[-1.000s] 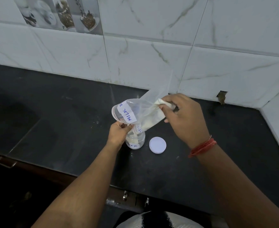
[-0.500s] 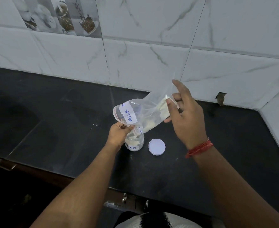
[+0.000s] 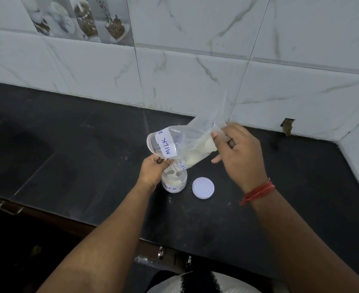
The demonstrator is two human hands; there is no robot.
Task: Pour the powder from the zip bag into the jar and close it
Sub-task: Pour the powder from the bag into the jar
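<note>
- I was mid-pour: my left hand (image 3: pixel 153 169) pinched the clear plastic zip bag's (image 3: pixel 187 145) mouth over the small clear labelled jar (image 3: pixel 174 182) on the black table (image 3: pixel 68 166).
- My right hand (image 3: pixel 236 151) pinched the bag's raised far end.
- Next, I judged: empty the bag, then fit the round white lid (image 3: pixel 203 188) lying just right of the jar.

Black counter (image 3: pixel 89 166), white grey-veined tiles (image 3: pixel 195 81), white lid (image 3: pixel 203 188), pale cream powder (image 3: pixel 195 158).

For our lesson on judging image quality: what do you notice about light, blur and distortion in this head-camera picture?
Head view: dim, bluish light; the glossy black stone counter shows soft reflections; wide-angle bending curves the white marble wall tiles; the right hand is slightly motion-blurred; the handwritten label on the clear plastic zip bag stays legible.
</note>
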